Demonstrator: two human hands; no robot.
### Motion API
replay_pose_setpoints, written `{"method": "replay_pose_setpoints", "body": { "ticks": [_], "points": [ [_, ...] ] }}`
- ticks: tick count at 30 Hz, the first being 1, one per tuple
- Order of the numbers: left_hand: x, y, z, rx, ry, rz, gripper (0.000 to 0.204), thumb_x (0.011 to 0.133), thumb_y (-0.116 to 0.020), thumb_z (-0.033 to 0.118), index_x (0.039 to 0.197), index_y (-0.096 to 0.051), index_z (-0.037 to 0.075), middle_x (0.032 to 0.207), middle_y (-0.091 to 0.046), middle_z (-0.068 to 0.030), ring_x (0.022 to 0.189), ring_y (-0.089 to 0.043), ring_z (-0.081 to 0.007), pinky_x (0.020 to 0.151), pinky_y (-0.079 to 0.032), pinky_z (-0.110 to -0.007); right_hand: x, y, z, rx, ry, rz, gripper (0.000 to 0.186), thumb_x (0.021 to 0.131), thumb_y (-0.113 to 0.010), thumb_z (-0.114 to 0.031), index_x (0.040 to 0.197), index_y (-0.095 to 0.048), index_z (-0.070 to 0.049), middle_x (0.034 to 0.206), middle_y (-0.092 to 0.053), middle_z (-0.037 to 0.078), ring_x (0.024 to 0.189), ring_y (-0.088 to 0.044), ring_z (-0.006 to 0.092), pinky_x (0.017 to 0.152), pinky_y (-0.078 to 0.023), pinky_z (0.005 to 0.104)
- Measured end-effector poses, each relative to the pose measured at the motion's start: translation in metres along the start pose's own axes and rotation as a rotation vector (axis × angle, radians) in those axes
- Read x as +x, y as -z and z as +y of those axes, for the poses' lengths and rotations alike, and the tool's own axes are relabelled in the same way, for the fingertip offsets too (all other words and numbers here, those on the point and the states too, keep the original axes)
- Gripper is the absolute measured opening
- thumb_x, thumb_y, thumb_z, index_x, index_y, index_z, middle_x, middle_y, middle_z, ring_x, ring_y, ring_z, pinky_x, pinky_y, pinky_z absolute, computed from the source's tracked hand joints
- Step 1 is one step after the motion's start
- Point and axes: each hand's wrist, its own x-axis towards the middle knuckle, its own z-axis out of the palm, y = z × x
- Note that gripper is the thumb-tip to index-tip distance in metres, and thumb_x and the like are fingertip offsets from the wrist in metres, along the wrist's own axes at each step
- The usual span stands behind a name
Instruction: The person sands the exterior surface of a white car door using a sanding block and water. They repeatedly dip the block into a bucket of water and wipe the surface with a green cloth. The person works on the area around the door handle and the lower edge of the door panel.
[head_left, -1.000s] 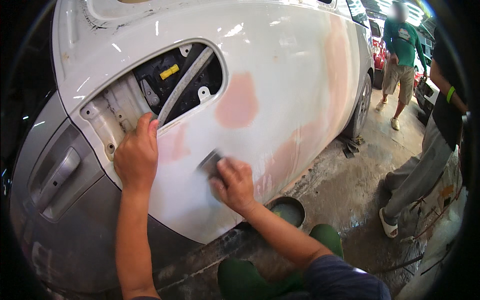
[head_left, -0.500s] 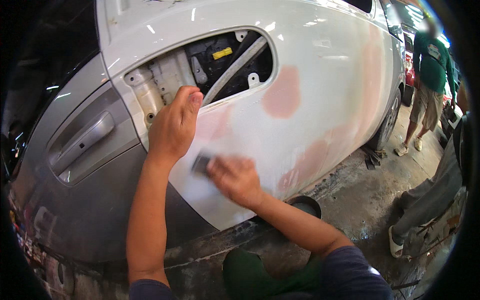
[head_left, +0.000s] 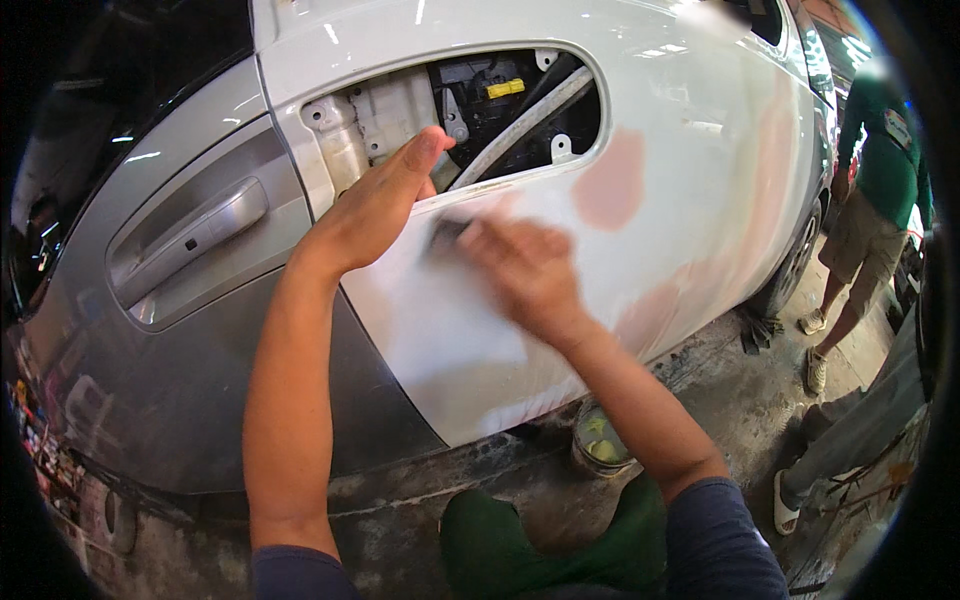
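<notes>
My left hand (head_left: 385, 195) grips the lower edge of the cut-out opening (head_left: 600, 115) in the white car panel (head_left: 450, 360), fingers partly hidden inside. My right hand (head_left: 515, 270), blurred by motion, holds a dark flat pad (head_left: 445, 240) against the panel just below the opening. Pinkish patches (head_left: 607, 178) mark the dull white surface. Inside the opening show bare metal, black parts, a diagonal grey strip and a yellow piece (head_left: 505, 88). A grey panel with a silver handle (head_left: 220, 220) adjoins on the left.
A bucket (head_left: 600, 440) with yellowish contents sits on the stained floor below the panel. The car's wheel (head_left: 785, 260) is at the right. A person in green (head_left: 880, 180) stands beyond it, and another's grey-trousered leg (head_left: 850, 440) is at lower right.
My right hand and the pad have moved up toward the opening. The view has shifted, so the car sits further right in the picture. The person in green has come nearer.
</notes>
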Motion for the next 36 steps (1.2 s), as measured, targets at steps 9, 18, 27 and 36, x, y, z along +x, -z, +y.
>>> {"method": "replay_pose_setpoints", "body": {
  "ticks": [9, 18, 27, 36],
  "points": [
    [0.005, 0.008, -0.004, -0.151, 0.070, -0.131, 0.116, 0.089, -0.021, 0.093, 0.155, -0.035, -0.001, 0.075, -0.056, 0.0002, 0.072, -0.051, -0.0071, 0.069, -0.039, -0.022, 0.022, 0.009, -0.022, 0.064, 0.176, -0.160, 0.044, 0.082, -0.068, -0.018, 0.126, -0.070, -0.022, 0.137, -0.062, 0.000, 0.116, -0.058, 0.0212, 0.097, -0.046, 0.0424],
    [0.009, 0.006, -0.006, -0.021, -0.052, -0.016, 0.109, 0.093, -0.021, 0.088, 0.155, -0.037, 0.000, 0.077, -0.056, 0.0011, 0.070, -0.050, -0.0082, 0.070, -0.040, -0.026, 0.061, 0.022, 0.021, -0.012, 0.311, -0.157, 0.044, 0.084, -0.065, -0.024, 0.128, -0.067, -0.020, 0.145, -0.057, 0.002, 0.111, -0.058, 0.0224, 0.091, -0.045, 0.0399],
    [0.002, -0.009, -0.009, -0.208, -0.003, -0.083, 0.101, 0.097, -0.017, 0.083, 0.156, -0.040, 0.004, 0.073, -0.046, 0.0014, 0.072, -0.040, -0.0099, 0.066, -0.032, -0.028, -0.004, 0.041, 0.039, -0.005, 0.415, -0.296, 0.050, 0.084, -0.064, -0.021, 0.135, -0.060, -0.021, 0.144, -0.056, 0.003, 0.111, -0.058, 0.0216, 0.088, -0.051, 0.0406],
    [-0.004, -0.019, -0.006, -0.011, -0.151, 0.110, 0.099, 0.097, -0.021, 0.083, 0.154, -0.040, 0.004, 0.072, -0.049, 0.0015, 0.067, -0.042, -0.0071, 0.063, -0.030, -0.025, -0.036, 0.041, 0.007, -0.051, 0.192, -0.276, 0.053, 0.084, -0.062, -0.020, 0.136, -0.058, -0.013, 0.140, -0.055, 0.010, 0.111, -0.057, 0.0270, 0.091, -0.047, 0.0443]
  ]
}}
